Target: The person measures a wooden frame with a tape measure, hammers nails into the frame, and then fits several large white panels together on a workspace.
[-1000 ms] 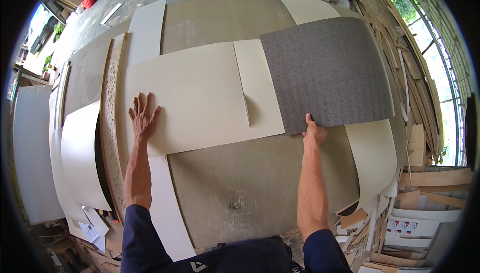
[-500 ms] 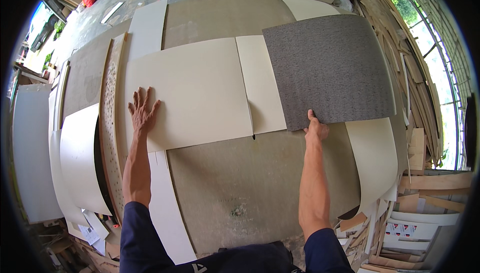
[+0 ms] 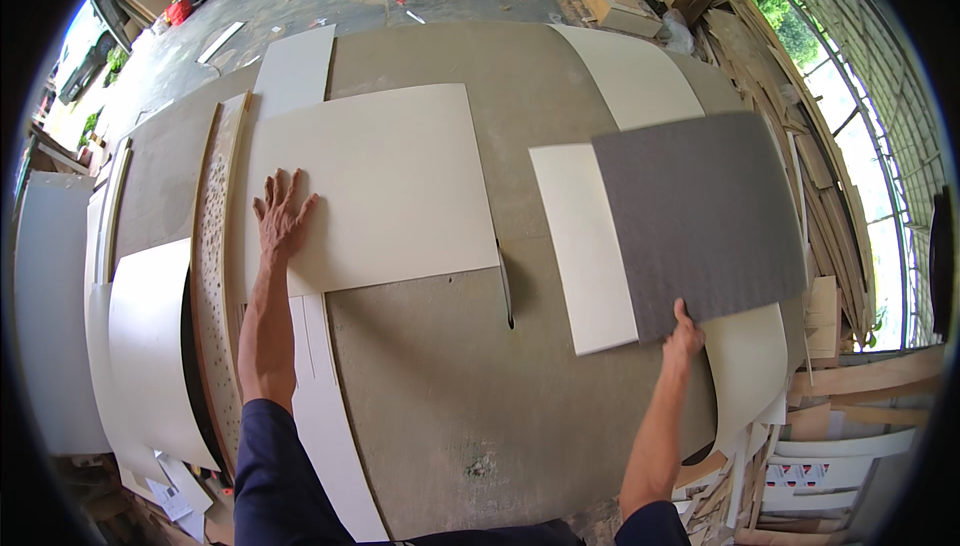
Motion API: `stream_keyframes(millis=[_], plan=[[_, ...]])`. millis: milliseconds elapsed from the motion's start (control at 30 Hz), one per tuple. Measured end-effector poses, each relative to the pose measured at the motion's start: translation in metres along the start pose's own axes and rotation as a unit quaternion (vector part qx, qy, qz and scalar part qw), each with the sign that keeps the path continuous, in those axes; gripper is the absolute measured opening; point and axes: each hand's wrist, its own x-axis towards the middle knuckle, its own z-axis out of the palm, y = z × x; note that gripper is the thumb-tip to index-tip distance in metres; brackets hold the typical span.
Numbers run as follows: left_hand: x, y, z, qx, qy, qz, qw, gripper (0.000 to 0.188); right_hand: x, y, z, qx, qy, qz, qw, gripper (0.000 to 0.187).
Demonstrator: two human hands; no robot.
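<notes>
My left hand (image 3: 283, 214) lies flat with fingers spread on a large cream sheet (image 3: 390, 186). At the right, my right hand (image 3: 685, 334) grips the near edge of a dark grey board (image 3: 700, 226), thumb on top; its other fingers are hidden below. A cream sheet (image 3: 588, 246) shows along the left side of the grey board and runs under it. Past the right edge of the large sheet, a thin dark-edged strip (image 3: 507, 286) sticks out toward me; its kind I cannot make out.
Everything rests on a wide grey-brown work surface (image 3: 440, 376). A long perforated strip (image 3: 218, 196) lies left of the large sheet. More pale sheets (image 3: 630, 71) lie at the far right and on the left. Wood offcuts (image 3: 790, 146) are heaped beyond the right edge.
My right hand has moved right and nearer, carrying the grey board and the cream sheet under it. A gap has opened beside the large sheet. My left hand stays flat.
</notes>
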Motion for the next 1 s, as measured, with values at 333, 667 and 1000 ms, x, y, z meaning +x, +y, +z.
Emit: stream_keyframes(millis=[333,667,1000], plan=[[0.050,-0.028,0.028,0.013,0.070,-0.019,0.997,0.062,-0.032,0.049,-0.176,-0.064,0.017,0.173,0.983,0.066],[-0.112,0.096,-0.010,-0.654,0.079,-0.461,0.595,0.050,-0.058,0.079,-0.227,0.005,0.017,0.198,0.980,0.076],[-0.043,0.109,-0.024,-0.831,0.040,-0.424,0.359,0.028,-0.067,0.086,-0.232,0.036,-0.028,0.171,0.984,0.080]])
